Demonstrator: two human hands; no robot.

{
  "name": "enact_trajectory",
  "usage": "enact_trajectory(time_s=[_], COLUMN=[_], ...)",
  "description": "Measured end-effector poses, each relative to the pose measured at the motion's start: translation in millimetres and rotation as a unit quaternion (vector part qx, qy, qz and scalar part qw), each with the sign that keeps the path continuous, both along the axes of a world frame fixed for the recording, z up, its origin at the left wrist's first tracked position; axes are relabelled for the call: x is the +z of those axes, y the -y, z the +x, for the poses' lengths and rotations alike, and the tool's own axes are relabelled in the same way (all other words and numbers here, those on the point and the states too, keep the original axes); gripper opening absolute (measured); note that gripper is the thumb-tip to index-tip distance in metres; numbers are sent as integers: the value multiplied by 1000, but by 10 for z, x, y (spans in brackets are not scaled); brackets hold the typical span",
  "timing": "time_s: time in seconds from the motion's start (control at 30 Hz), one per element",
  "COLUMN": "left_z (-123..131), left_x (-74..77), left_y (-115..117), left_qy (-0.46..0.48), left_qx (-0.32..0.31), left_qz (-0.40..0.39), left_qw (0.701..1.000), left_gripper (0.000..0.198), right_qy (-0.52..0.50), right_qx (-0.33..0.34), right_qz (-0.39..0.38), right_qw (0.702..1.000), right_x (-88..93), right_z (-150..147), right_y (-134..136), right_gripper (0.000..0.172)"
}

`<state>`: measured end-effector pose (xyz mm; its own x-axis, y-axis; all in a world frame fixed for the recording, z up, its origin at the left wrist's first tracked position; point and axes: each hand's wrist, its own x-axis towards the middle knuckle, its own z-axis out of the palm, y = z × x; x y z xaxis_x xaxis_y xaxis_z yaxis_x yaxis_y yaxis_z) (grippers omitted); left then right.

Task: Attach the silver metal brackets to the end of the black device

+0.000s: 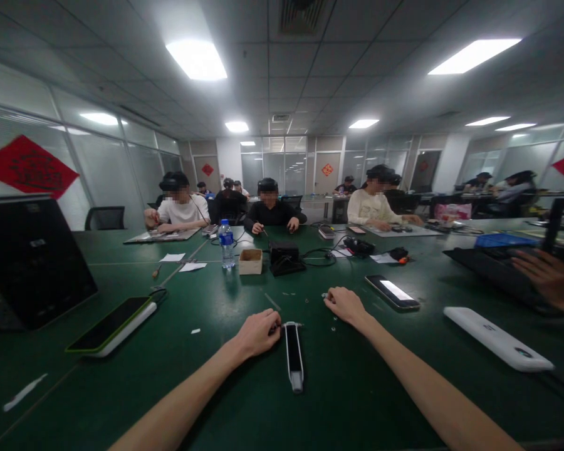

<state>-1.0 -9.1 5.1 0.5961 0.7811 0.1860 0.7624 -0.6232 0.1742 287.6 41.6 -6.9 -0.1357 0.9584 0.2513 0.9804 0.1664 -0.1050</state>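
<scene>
Left hand [258, 332] at slim white device [294, 354]; cardboard box [250, 261] beyond, contents hidden.

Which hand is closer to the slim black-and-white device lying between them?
Left. The left hand sits against the far end of the device, on its left side. The right hand rests farther off, beyond and right of it, not touching.

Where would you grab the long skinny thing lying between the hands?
Probably across its narrow middle, coming from above: the long skinny thing lies flat, pointing away, with both long sides bare. The left hand crowds its far end.
</scene>
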Motion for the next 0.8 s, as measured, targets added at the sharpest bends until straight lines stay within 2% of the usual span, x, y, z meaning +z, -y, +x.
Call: enact_trajectory(time_s=[0.17,0.3,0.53,0.8], left_z=[6,11,13,7], left_x=[33,45,51,23], left_y=[17,26,19,-4], left_qy=[-6,-10,-21,-15], left_qx=[-2,-2,11,11], left_qz=[-6,-6,8,21], left_qw=[1000,1000,1000,1000], left_gripper=[12,10,10,7], right_qy=[10,-22,-68,-93], right_qx=[-5,40,133,164], right_qz=[44,66,6,-31], right_qw=[999,997,989,982], right_x=[95,186,199,186], right_z=[-93,-271,-562,-658], right_y=[71,258,554,640], right_gripper=[17,15,10,9])
